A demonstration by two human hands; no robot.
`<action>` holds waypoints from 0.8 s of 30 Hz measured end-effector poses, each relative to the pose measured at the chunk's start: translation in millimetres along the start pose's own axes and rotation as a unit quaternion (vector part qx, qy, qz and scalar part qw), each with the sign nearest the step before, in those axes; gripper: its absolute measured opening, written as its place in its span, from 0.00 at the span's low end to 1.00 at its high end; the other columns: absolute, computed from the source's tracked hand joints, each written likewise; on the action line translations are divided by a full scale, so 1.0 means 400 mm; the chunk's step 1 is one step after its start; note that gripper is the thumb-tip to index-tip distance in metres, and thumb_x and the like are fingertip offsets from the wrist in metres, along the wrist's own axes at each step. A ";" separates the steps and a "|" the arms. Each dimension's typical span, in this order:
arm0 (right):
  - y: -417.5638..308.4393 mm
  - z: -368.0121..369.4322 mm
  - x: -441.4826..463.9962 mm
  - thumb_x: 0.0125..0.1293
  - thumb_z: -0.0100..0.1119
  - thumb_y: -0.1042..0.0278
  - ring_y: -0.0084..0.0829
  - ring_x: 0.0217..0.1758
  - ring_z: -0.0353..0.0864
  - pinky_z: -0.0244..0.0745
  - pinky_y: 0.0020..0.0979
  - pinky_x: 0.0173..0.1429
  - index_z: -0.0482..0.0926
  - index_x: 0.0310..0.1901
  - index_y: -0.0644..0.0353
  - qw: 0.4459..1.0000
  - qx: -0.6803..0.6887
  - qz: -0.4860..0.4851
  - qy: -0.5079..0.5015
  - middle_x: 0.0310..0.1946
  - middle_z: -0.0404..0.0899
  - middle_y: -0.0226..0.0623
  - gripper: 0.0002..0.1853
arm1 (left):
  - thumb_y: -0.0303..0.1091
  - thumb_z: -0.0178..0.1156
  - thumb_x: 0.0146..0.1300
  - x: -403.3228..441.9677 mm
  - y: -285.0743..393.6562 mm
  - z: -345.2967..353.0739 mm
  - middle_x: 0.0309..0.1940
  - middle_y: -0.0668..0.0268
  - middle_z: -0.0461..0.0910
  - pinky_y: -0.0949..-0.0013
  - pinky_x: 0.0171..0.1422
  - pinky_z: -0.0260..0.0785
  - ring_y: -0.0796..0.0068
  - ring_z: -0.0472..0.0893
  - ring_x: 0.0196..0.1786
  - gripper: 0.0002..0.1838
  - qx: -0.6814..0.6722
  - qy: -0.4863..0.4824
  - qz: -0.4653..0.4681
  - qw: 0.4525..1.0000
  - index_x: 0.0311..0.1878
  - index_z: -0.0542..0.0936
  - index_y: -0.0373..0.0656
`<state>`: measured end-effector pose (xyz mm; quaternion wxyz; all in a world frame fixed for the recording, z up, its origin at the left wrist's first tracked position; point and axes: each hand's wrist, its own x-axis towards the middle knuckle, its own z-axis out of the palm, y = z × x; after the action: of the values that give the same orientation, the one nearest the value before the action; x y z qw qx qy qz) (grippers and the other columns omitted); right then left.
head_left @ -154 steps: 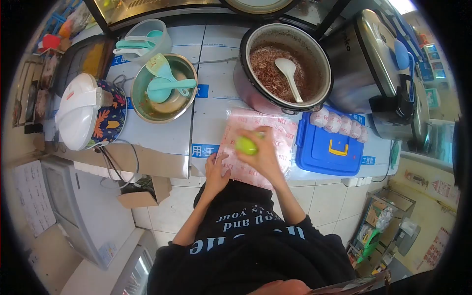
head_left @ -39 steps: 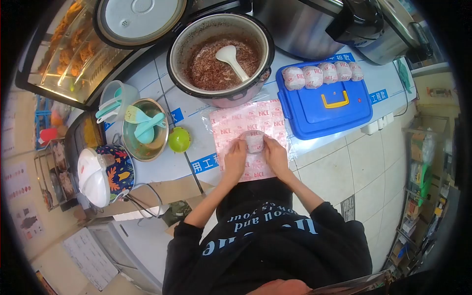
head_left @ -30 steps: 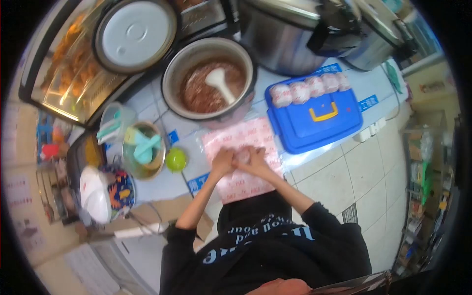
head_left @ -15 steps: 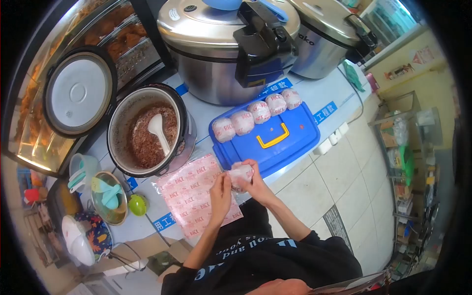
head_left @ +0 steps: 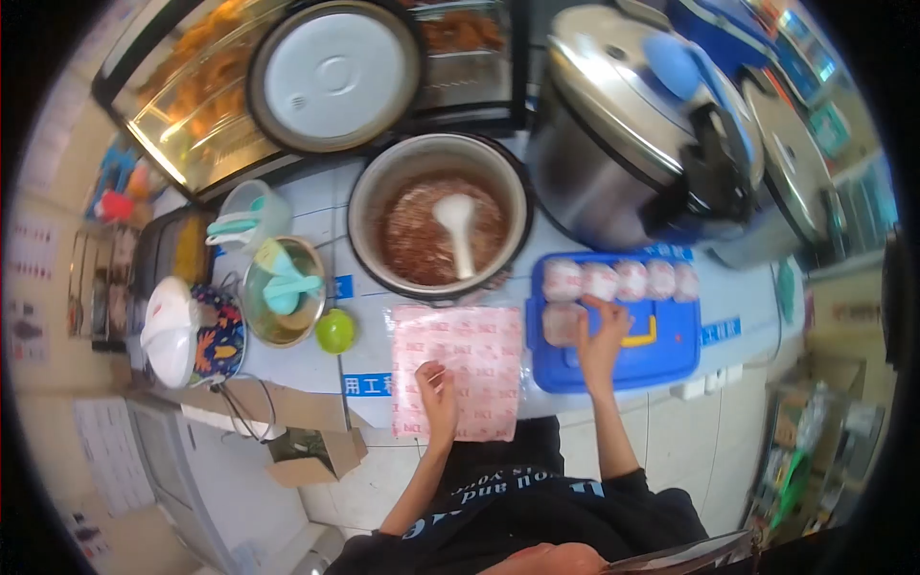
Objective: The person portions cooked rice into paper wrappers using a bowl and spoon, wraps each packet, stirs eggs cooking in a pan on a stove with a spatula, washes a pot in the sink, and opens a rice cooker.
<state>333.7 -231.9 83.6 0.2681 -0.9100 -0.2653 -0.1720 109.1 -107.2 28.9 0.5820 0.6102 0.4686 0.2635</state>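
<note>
My right hand (head_left: 602, 340) is over the blue plastic box (head_left: 671, 359), thumb and fingers apart, beside a paper-wrapped rice ball (head_left: 562, 324). This ball sits in front of a row of several more wrapped rice balls (head_left: 632, 280) on the lid. My left hand (head_left: 438, 393) hovers over the stack of pink-printed wrapping sheets (head_left: 479, 340), its fingers loosely bent and apart with nothing in them. Behind the sheets stands an open rice cooker pot (head_left: 361, 216) of reddish-brown rice (head_left: 412, 225), with a white rice paddle (head_left: 460, 240) lying in it.
Two large steel cookers (head_left: 585, 182) stand at the back right. A metal bowl with turquoise utensils (head_left: 283, 292), a green cup (head_left: 335, 331) and a clear jug (head_left: 268, 211) are at left. The cooker's lid (head_left: 335, 77) is raised before a glass food case (head_left: 182, 144).
The wrapped rice ball held between both hands is now on the blue box, released. My right hand has moved right; my left is over the sheets. The camera view has turned left.
</note>
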 end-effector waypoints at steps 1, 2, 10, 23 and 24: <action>-0.094 -0.057 0.090 0.55 0.62 0.63 0.37 0.34 0.74 0.68 0.33 0.38 0.76 0.39 0.60 0.992 0.122 -0.006 -0.003 0.32 0.76 0.42 0.13 | 0.31 0.54 0.64 0.016 0.009 -0.035 0.45 0.63 0.70 0.70 0.50 0.67 0.72 0.71 0.48 0.15 -0.009 0.045 -0.012 0.999 0.52 0.66 0.41; -0.180 -0.088 0.153 0.55 0.62 0.63 0.38 0.34 0.75 0.69 0.33 0.40 0.78 0.38 0.58 0.971 0.239 -0.003 -0.014 0.30 0.77 0.42 0.11 | 0.31 0.54 0.64 0.021 0.032 -0.058 0.45 0.63 0.70 0.70 0.50 0.67 0.72 0.71 0.48 0.15 -0.010 0.057 -0.017 0.998 0.52 0.66 0.41; -0.437 0.249 0.385 0.54 0.61 0.61 0.40 0.37 0.83 0.76 0.37 0.36 0.72 0.43 0.63 0.874 -0.213 -0.211 -0.382 0.31 0.81 0.43 0.18 | 0.28 0.57 0.62 0.146 0.199 -0.006 0.45 0.63 0.70 0.72 0.50 0.67 0.75 0.72 0.47 0.15 -0.183 0.016 0.083 0.980 0.49 0.65 0.41; -0.482 0.083 0.404 0.57 0.50 0.72 0.37 0.27 0.81 0.75 0.34 0.27 0.69 0.59 0.41 0.701 -0.229 -0.482 -0.473 0.33 0.77 0.39 0.26 | 0.13 0.61 0.52 0.178 0.227 0.064 0.36 0.61 0.73 0.75 0.45 0.72 0.73 0.78 0.40 0.24 -0.402 -0.037 -0.061 0.913 0.44 0.59 0.43; -0.489 0.096 0.417 0.57 0.50 0.71 0.37 0.28 0.81 0.75 0.35 0.28 0.70 0.57 0.39 0.718 -0.212 -0.506 -0.429 0.34 0.76 0.40 0.24 | 0.13 0.61 0.52 0.177 0.227 0.061 0.36 0.61 0.73 0.75 0.45 0.72 0.73 0.78 0.40 0.24 -0.399 -0.042 -0.066 0.914 0.44 0.59 0.43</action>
<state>361.1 -4.5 206.5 -0.2013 -0.6494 -0.7295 0.0746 184.4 -45.6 95.4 0.8124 0.3053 0.3388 0.3635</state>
